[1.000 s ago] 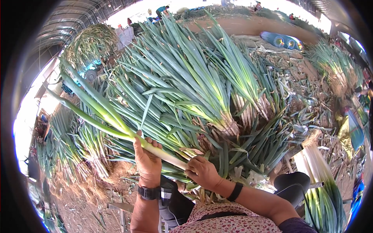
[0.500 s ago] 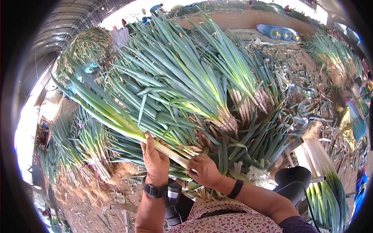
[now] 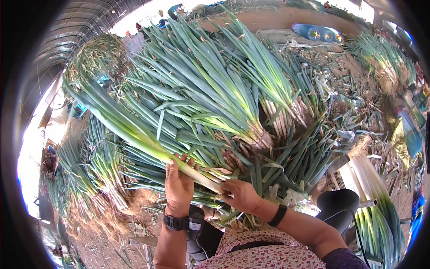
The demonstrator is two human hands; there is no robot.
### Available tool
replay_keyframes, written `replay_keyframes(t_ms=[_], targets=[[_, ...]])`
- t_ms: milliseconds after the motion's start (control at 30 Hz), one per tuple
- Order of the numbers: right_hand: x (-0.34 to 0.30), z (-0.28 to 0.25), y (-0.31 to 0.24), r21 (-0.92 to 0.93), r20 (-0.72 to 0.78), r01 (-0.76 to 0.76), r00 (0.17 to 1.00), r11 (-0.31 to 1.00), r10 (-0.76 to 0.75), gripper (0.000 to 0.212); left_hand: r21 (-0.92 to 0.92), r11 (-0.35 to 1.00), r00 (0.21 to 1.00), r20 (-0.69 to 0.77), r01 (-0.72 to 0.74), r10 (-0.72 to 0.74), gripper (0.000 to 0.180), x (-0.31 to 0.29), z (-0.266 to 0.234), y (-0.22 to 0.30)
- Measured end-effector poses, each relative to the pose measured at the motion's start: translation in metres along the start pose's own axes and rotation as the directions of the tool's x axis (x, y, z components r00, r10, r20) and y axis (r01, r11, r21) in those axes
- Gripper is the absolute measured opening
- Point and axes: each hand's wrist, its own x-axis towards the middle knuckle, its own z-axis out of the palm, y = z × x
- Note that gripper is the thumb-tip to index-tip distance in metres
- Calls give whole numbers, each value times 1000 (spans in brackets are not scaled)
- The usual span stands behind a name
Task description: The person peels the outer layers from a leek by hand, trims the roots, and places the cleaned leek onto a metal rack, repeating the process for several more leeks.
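In front of the big leek pile (image 3: pixel 215 103), the left hand (image 3: pixel 178 184) grips one leek (image 3: pixel 148 141) mid-stalk, while the right hand (image 3: pixel 239 195) pinches its root end. Best to hold firm and peel cleanly, keeping the long leaves above the heap.

Held leek (image 3: pixel 148 141) — white shank, pale yellow-green middle, blue-green leaves. Leek pile (image 3: pixel 215 89): same blue-green tops, white bases, tan roots. Wristwatch (image 3: pixel 174 222) and wristband (image 3: pixel 277 215) black. Blouse (image 3: pixel 264 251) — pink floral print on white. Barrels (image 3: pixel 318 32) blue. Boot (image 3: pixel 338 206) black.
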Motion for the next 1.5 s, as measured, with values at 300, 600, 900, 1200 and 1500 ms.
replay_keyframes(t_ms=[300, 600, 900, 1200, 1500], targets=[[-14, -3, -28, 149, 178, 22, 983, 989, -49, 11, 206, 977, 987, -134, -60, 89, 20, 2, -13, -11], [-24, 4, -32, 58, 309, 140, 939, 989, -151, 12, 299, 947, 959, -216, -116, 186, 21, 8, -8, -9], [-86, -42, 17, -161, 945, -340, 217, 927, 244, 26, 356, 916, 884, -349, -183, 312, 21, 37, -41, 50], [-74, -48, 39, -318, 616, -220, 692, 922, 377, 43, 405, 855, 868, -230, -325, 440, 16, 23, -29, 122], [-8, 58, -33, -26, 214, -63, 975, 998, 68, 16, 488, 805, 861, -185, -338, 474, 14, 5, 0, 113]])
